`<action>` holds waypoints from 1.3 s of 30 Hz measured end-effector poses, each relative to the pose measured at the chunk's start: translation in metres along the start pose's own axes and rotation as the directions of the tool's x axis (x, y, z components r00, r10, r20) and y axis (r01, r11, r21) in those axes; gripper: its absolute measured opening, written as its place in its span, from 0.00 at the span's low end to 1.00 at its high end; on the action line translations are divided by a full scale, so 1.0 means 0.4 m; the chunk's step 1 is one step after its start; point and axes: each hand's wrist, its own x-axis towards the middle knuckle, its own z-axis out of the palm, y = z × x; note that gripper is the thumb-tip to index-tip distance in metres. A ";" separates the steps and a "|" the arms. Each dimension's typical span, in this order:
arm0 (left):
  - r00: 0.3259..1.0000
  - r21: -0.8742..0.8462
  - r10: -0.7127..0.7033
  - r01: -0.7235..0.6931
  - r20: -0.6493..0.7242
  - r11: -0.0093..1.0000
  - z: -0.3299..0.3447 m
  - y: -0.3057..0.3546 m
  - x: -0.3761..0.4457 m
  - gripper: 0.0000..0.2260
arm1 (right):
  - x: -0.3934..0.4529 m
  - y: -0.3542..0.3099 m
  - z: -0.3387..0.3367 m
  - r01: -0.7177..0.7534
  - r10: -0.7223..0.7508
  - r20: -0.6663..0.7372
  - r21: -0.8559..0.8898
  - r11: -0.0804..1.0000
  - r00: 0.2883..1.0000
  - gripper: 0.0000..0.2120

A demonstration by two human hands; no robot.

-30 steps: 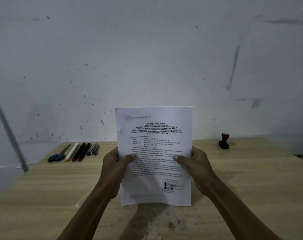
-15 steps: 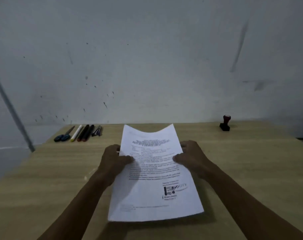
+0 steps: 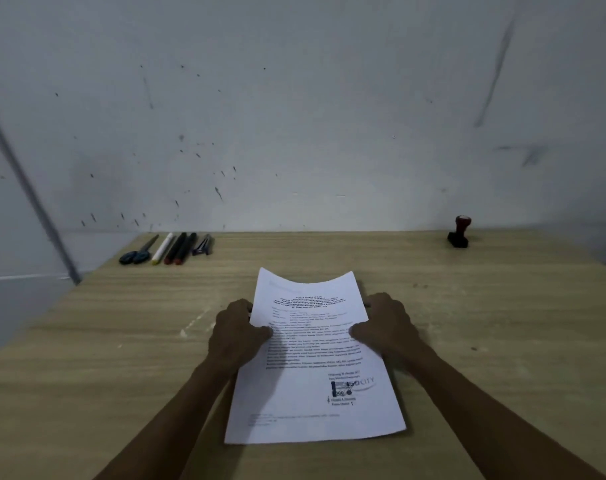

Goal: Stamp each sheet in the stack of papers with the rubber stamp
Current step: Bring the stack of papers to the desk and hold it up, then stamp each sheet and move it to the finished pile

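A stack of white printed papers (image 3: 312,403) lies nearly flat on the wooden table (image 3: 485,323), its far edge curling up slightly. The top sheet carries text and a dark printed mark near its lower right. My left hand (image 3: 237,336) grips the stack's left edge and my right hand (image 3: 386,329) grips its right edge, thumbs on top. The rubber stamp (image 3: 460,232), with a reddish knob and black base, stands upright at the table's far right, well away from both hands.
At the far left of the table lie scissors (image 3: 138,252), a white marker (image 3: 163,248), two dark pens (image 3: 180,248) and a small clip-like tool (image 3: 203,245) in a row. A scuffed white wall (image 3: 294,116) rises behind the table.
The stack, held upright in both hands a second ago, has been lowered until it rests nearly flat on the table. Both hands keep their hold on its sides.
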 end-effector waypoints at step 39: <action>0.833 -0.001 0.546 -0.548 0.083 0.836 0.129 0.275 0.032 0.10 | 0.059 0.126 -0.114 -0.041 0.016 -0.242 -0.103 0.994 0.970 0.14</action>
